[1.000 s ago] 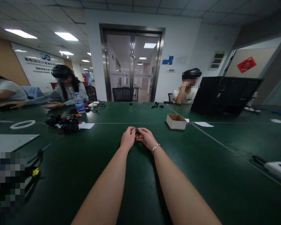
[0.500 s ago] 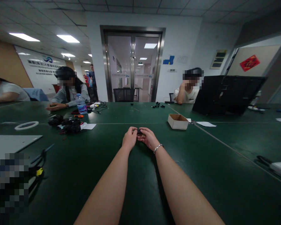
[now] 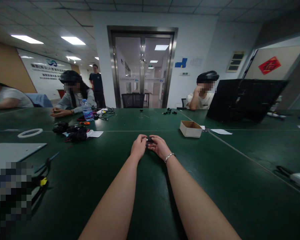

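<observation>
Close together over the green table point(image 3: 150, 186), my left hand point(image 3: 139, 147) and my right hand point(image 3: 160, 148) pinch a small black piece point(image 3: 150, 140) between them. A light spot shows at its left end, by my left fingertips. Its exact kind is too small to make out, and the fingers cover part of it. A silver bangle point(image 3: 169, 157) circles my right wrist. To the right of my hands, apart from them, stands an open cardboard box point(image 3: 190, 130).
At left lie black bundled items point(image 3: 76, 133), a white ring point(image 3: 30, 133), an orange-handled tool point(image 3: 84, 123) and a water bottle point(image 3: 87, 110). Small black pieces point(image 3: 169, 111) lie farther back. A large black monitor point(image 3: 245, 101) stands at right. Several people sit or stand beyond.
A light spot now shows on the black piece beside my left fingertips. Both hands keep nearly the same place. In the background, a standing person has come further into view.
</observation>
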